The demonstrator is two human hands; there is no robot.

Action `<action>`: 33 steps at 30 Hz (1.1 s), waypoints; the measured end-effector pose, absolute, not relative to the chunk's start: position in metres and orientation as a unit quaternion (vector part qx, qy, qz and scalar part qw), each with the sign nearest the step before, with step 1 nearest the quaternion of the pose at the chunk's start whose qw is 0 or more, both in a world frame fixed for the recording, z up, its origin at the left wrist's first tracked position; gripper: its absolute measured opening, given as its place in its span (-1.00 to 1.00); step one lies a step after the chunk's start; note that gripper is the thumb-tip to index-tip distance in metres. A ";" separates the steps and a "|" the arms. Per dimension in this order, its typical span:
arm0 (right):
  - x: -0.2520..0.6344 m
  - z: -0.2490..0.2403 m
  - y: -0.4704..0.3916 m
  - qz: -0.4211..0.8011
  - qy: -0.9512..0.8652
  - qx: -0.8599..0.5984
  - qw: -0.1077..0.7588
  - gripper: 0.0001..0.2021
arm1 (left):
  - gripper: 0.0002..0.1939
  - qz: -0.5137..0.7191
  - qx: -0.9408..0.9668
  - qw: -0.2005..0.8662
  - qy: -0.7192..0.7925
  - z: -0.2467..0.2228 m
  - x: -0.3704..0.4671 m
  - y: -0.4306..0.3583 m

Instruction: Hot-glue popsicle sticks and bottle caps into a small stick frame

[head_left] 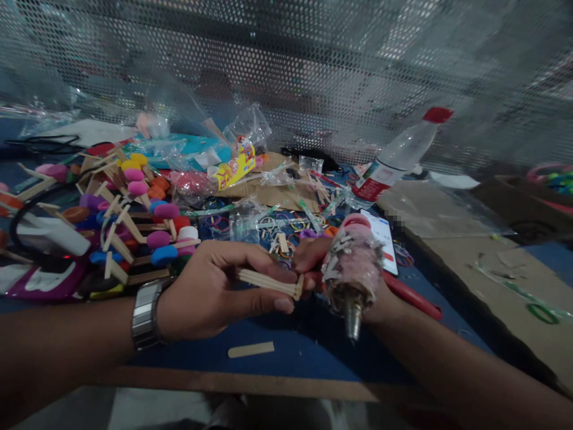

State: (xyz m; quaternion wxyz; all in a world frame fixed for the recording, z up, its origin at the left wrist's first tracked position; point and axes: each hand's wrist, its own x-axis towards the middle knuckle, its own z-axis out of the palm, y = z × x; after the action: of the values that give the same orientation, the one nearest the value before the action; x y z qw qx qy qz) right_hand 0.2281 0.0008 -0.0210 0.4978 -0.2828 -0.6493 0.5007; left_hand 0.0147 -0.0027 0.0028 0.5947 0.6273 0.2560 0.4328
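My left hand [215, 280], with a metal watch band at the wrist, pinches a short stack of wooden craft sticks [264, 280] between thumb and fingers. A small yellowish piece crosses the stack's right end. My right hand [313, 254] is closed around what looks like a glue gun [351, 260], its body crusted pink and white and its metal nozzle pointing down towards me. The gun hides much of this hand. Its fingertips come close to the stack's end; whether they touch is unclear. A loose craft stick [250, 349] lies on the blue tabletop [313, 358] below.
Left lies a heap of stick pieces with coloured round caps [134, 227]. Behind are plastic bags, a yellow wrapper [237, 167] and scattered coloured bands. A bottle with red cap [398, 155] leans near a lit phone [380, 239]. A red handle [416, 301] and cardboard [505, 280] lie right.
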 end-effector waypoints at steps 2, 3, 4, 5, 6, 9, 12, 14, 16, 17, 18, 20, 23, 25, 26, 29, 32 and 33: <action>0.228 -0.021 0.001 0.506 -0.649 -0.275 0.498 -0.88 | -0.82 0.436 0.624 0.597 0.255 0.002 0.015 -0.003; 0.228 -0.021 0.001 0.508 -0.648 -0.272 0.498 -0.89 | -0.82 0.437 0.623 0.597 0.255 0.002 0.015 -0.003; 0.228 -0.021 0.001 0.509 -0.647 -0.270 0.500 -0.89 | -0.81 0.438 0.624 0.596 0.254 0.002 0.015 -0.003; 0.228 -0.021 0.001 0.509 -0.646 -0.270 0.502 -0.89 | -0.82 0.438 0.626 0.594 0.253 0.002 0.015 -0.003; 0.228 -0.021 0.001 0.509 -0.646 -0.269 0.502 -0.89 | -0.82 0.439 0.628 0.592 0.253 0.001 0.015 -0.003; 0.228 -0.023 0.001 0.513 -0.647 -0.263 0.499 -0.90 | -0.82 0.439 0.631 0.588 0.252 0.001 0.015 -0.003; 0.228 -0.026 0.000 0.517 -0.641 -0.258 0.506 -0.90 | -0.83 0.435 0.633 0.587 0.255 0.002 0.015 -0.004; 0.228 -0.027 0.000 0.514 -0.636 -0.259 0.514 -0.89 | -0.83 0.431 0.637 0.585 0.258 0.003 0.015 -0.004; 0.227 -0.026 -0.001 0.514 -0.639 -0.260 0.510 -0.88 | -0.84 0.426 0.643 0.582 0.258 0.003 0.014 -0.004; 0.228 -0.025 -0.001 0.516 -0.639 -0.262 0.506 -0.88 | -0.84 0.423 0.645 0.582 0.259 0.003 0.014 -0.004; 0.228 -0.025 -0.001 0.520 -0.639 -0.264 0.501 -0.88 | -0.84 0.422 0.646 0.581 0.260 0.003 0.014 -0.004; 0.228 -0.024 -0.001 0.532 -0.634 -0.269 0.493 -0.86 | -0.83 0.418 0.647 0.580 0.264 0.003 0.014 -0.003; 0.229 -0.023 -0.001 0.558 -0.617 -0.276 0.481 -0.82 | -0.77 0.418 0.649 0.577 0.267 0.003 0.013 -0.003; 0.230 -0.022 -0.001 0.573 -0.613 -0.275 0.469 -0.84 | -0.72 0.416 0.649 0.578 0.267 0.003 0.013 -0.003; 0.230 -0.021 -0.001 0.579 -0.614 -0.274 0.460 -0.84 | -0.70 0.413 0.648 0.581 0.266 0.003 0.013 -0.003; 0.231 -0.018 -0.002 0.590 -0.618 -0.278 0.440 -0.84 | -0.67 0.401 0.643 0.602 0.253 0.003 0.012 -0.004; 0.231 -0.017 -0.002 0.604 -0.599 -0.295 0.435 -0.84 | -0.61 0.396 0.631 0.624 0.236 0.001 0.012 -0.004; 0.231 -0.017 -0.002 0.610 -0.591 -0.297 0.436 -0.83 | -0.59 0.398 0.628 0.626 0.235 0.000 0.012 -0.004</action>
State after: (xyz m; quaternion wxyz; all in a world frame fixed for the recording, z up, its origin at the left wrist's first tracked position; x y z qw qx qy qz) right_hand 0.2309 -0.0025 -0.0169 0.4363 -0.2968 -0.5909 0.6102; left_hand 0.0115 -0.0039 0.0001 0.6256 0.6283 0.2353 0.3981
